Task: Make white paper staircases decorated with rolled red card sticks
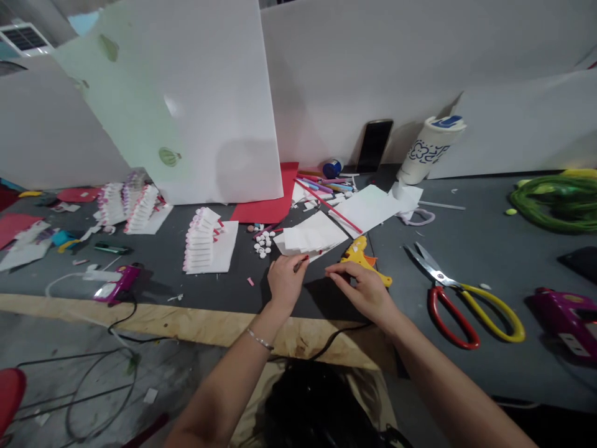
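My left hand point(285, 278) is closed in a pinch on a small white and red strip at the near edge of a stack of white paper pieces point(311, 239). My right hand point(362, 285) lies just to the right, fingers curled and pinched toward the same strip; what it holds is too small to name. A yellow glue gun point(360, 254) lies right behind my right hand. Small white beads point(263, 242) sit left of the paper stack.
Red and yellow scissors point(459, 297) lie to the right, a purple glue gun point(566, 314) at far right. Folded white fringe pieces point(205, 247) and a purple device point(119, 283) lie left. A cup point(431, 149), phone point(374, 145), pens point(321, 185), red paper point(273, 199), green cord point(555, 202), white boards point(196, 99) stand behind.
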A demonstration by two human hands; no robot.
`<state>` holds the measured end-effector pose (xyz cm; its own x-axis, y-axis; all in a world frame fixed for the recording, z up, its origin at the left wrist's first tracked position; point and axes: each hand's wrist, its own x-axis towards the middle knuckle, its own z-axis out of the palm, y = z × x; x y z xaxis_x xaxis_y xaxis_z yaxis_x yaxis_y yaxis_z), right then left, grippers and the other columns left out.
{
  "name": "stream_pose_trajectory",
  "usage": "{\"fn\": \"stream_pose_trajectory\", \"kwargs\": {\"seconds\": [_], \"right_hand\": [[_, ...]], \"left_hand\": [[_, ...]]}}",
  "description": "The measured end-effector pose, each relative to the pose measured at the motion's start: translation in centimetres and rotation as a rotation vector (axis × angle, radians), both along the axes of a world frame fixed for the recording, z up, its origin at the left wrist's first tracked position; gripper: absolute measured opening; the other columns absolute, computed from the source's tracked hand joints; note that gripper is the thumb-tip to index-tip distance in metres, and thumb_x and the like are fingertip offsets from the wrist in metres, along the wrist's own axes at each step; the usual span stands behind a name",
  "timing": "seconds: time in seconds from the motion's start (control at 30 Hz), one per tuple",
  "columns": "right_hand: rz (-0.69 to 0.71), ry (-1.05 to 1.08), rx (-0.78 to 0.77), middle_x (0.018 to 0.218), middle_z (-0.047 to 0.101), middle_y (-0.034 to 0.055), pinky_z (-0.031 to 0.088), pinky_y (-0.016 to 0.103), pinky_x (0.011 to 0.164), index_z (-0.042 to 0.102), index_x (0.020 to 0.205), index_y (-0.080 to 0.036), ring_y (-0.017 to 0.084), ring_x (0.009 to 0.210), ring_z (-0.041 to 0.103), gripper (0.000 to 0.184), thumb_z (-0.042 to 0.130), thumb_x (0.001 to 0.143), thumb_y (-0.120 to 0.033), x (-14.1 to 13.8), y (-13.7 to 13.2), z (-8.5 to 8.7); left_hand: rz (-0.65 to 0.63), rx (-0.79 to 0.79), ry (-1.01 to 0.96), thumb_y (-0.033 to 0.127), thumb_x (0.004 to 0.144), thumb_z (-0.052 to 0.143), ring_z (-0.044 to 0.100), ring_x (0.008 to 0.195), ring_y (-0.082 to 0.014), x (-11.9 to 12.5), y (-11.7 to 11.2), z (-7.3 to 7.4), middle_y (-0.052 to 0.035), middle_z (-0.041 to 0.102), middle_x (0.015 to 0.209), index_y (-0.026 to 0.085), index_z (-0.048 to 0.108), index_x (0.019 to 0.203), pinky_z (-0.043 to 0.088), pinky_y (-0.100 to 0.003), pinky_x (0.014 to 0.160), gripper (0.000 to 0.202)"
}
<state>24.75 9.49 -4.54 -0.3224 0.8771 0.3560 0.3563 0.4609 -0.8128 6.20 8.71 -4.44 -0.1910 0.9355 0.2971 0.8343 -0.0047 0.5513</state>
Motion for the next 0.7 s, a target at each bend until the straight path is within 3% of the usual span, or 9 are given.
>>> {"fn": "stream_pose_trajectory", "kwargs": {"seconds": [0.27,0.5,0.6,0.7], "right_hand": [[-0.004,-0.008,-0.021,0.085,0.074,0.0048,0.054,0.031,0.070,0.071,0.093,-0.023,0.018,0.076,0.068,0.022,0.053,0.090,-0.034,0.1,-0.1,0.4],[-0.015,-0.087,0.094,0.081,0.071,0.0051,0.052,0.029,0.064,0.069,0.094,-0.021,0.017,0.069,0.065,0.019,0.051,0.091,-0.027,0.0,0.3,0.2],[-0.017,-0.213,0.199,0.084,0.070,0.0070,0.053,0.034,0.073,0.067,0.097,-0.020,0.021,0.078,0.065,0.019,0.049,0.091,-0.021,-0.2,0.6,0.7],[-0.021,-0.407,0.283,0.104,0.068,0.0114,0.051,0.039,0.085,0.064,0.107,-0.019,0.025,0.095,0.063,0.024,0.048,0.090,-0.017,-0.3,1.4,1.8]], "left_hand": [[0.012,-0.053,-0.057,0.026,0.084,0.069,0.062,0.074,-0.0177,0.6,0.5,-0.1,-0.0045,0.074,0.081,0.023,0.076,0.095,0.043,-0.030,0.072,0.014],[0.014,-0.081,-0.170,0.026,0.084,0.067,0.063,0.075,-0.0166,0.6,0.7,-0.4,-0.0046,0.074,0.085,0.021,0.075,0.095,0.044,-0.028,0.070,0.015],[0.020,-0.095,-0.187,0.024,0.083,0.067,0.063,0.076,-0.0168,0.6,0.8,-0.4,-0.0053,0.074,0.087,0.020,0.075,0.095,0.045,-0.028,0.071,0.015],[0.021,-0.084,-0.195,0.023,0.083,0.068,0.063,0.077,-0.0165,0.6,0.8,-0.5,-0.0045,0.074,0.087,0.020,0.075,0.093,0.045,-0.028,0.072,0.013]]}}
